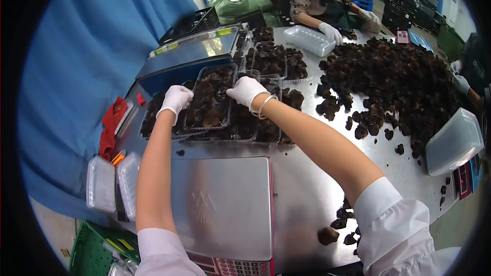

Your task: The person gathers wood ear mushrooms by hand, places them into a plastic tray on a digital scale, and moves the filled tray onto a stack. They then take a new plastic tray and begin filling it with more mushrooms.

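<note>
My left hand (176, 99), in a white glove, is closed at the left edge of a clear plastic tray (207, 97) filled with dark brown fungus pieces. My right hand (246, 92), also gloved, grips the same tray's right edge with its fingers curled. The tray lies over other filled trays (291, 64) grouped at the back left of the metal table. In front of my hands sits a scale (220, 202) with a bare metal plate and a keypad at its near edge.
A large heap of fungus (388, 82) covers the table's right side. Stacked empty trays (454, 140) stand at the right edge, more trays (101, 183) at the left. A co-worker's gloved hand (331, 33) touches a clear tray (309, 41). Another person's hands (460, 83) are far right.
</note>
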Demonstrator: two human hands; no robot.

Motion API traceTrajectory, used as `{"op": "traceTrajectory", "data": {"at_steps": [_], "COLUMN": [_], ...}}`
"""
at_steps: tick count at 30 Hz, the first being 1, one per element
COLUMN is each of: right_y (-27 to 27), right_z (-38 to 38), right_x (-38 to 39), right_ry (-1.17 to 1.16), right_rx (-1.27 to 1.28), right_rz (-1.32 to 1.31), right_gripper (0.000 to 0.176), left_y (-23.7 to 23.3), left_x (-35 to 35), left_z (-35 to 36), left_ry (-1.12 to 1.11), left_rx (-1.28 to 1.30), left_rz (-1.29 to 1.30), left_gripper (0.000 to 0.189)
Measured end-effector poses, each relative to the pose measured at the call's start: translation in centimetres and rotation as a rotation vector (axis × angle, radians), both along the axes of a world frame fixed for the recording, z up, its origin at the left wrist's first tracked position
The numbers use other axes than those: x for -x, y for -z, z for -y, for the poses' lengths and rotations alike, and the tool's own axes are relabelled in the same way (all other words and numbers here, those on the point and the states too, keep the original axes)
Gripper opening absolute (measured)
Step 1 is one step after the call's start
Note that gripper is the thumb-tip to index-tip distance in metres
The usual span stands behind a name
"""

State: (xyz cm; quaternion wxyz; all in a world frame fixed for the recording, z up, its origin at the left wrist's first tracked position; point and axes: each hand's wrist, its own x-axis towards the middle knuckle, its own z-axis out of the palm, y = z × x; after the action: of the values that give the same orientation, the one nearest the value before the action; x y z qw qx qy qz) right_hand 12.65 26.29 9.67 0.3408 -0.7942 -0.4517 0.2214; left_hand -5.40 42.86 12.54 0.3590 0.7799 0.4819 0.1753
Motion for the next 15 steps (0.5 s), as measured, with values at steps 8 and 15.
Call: {"op": "traceTrajectory", "data": {"at_steps": [8, 15], "right_y": [-2.7, -0.1], "right_z": [13.7, 40.8], "right_x": [-0.6, -2.8], "right_ry": [-0.152, 0.086], "right_rx": [-0.303, 0.021], "right_rz": [0.048, -0.220], "right_gripper": [0.034, 0.030], "left_y": [-1.4, 10.1], "left_x": [7.4, 36.9], "left_z": [1.2, -15.5], "left_ry": [0.148, 0.243], "left_rx": [-0.136, -0.554], "left_rz": [0.198, -0.261], "left_gripper": [0.019, 0.026]}}
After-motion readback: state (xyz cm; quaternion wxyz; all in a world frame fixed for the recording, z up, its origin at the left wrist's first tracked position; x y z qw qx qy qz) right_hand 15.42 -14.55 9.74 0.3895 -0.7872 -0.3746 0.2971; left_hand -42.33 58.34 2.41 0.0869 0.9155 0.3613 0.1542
